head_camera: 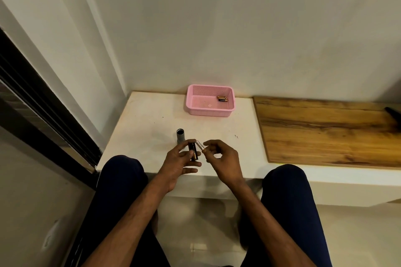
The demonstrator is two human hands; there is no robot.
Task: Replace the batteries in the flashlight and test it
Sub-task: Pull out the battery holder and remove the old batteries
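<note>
Your left hand point(178, 159) pinches dark batteries point(193, 150) just in front of the grey flashlight tube point(180, 136); your right hand point(219, 156) pinches a silvery one point(200, 145). They look light, stiff and slippery, so grip mid-barrel.

My left grip point(181, 163) pinches black-and-gold batteries point(193, 151) upright; my right grip point(221, 158) holds a silvery battery point(200, 145) tilted beside them. The grey flashlight tube point(180, 136) stands open-ended on the table just behind.
</note>
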